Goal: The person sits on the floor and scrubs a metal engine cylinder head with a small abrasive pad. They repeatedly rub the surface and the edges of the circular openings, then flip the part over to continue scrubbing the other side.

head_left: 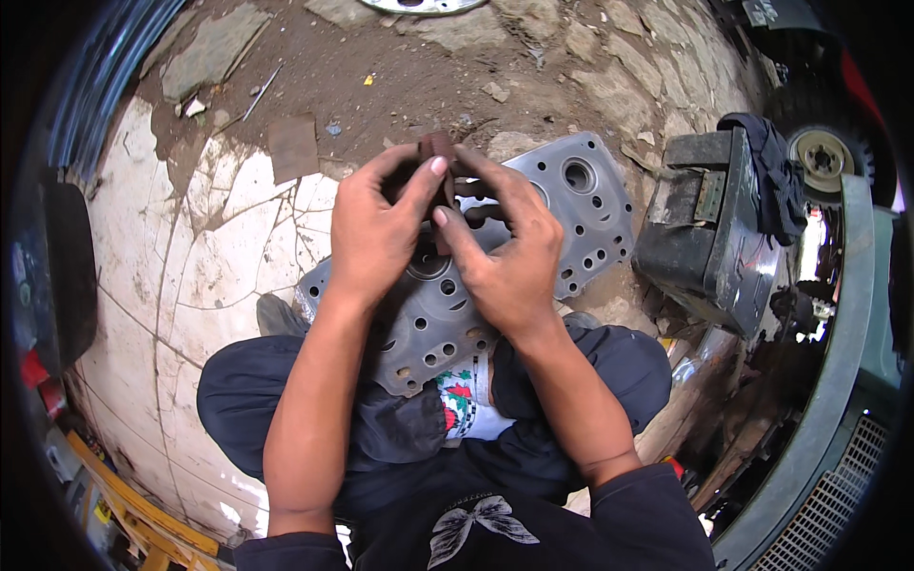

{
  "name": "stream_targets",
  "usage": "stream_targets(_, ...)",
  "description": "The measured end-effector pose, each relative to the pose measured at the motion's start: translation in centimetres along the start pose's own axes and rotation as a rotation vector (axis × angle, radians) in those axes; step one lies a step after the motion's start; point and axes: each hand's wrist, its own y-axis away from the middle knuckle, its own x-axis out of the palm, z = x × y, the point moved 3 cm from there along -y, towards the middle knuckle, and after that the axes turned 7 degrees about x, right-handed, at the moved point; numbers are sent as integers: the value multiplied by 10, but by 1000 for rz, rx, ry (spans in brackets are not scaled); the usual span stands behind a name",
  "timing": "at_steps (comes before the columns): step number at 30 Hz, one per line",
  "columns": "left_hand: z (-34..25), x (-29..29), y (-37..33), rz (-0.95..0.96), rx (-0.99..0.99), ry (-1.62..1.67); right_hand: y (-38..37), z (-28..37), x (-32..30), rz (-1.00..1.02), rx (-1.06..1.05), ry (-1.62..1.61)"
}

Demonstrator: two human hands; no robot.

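My left hand [376, 224] and my right hand [509, 252] are close together in front of me, fingers bent inward. Between them is a small reddish-brown piece [437, 146], rolled or folded, which looks like sandpaper. The left thumb presses on it, while the right thumb and fingers close around its lower part. Directly below lies a grey metal engine cylinder head [595, 224] with round valve seats and several bolt holes. It slants from near my legs up to the far right. My hands hide its middle.
A flat brown sheet [293, 149] lies on the cracked paving at far left. On the right stands a dark battery-like box [690, 238] with a dark cloth [769, 181] over its edge. A wheel [821, 160] stands behind it. A round metal part [424, 4] shows at the top edge.
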Motion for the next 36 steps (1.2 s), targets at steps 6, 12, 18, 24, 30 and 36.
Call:
stream_targets(6, -3, -14, -3, -83, -179, 345, 1, -8, 1, 65, 79, -138)
stream_targets(12, -5, -14, -2, -70, -36, 297, 0, -31, 14, 199, 399, -578)
stream_targets(18, -7, -4, 6, -100, 319, 11, -2, -44, 13, 228, 522, -786)
stream_targets(24, -17, 2, 10, 35, 655, -441, -3, -46, 5, 231, 560, -866)
stream_targets(30, -12, -12, 0, 8, 335, -292, -3, -25, -2, 238, 325, -807)
stream_targets(36, -15, -14, -5, 12, 29, 421, -19, -25, -17, 236, 248, -561)
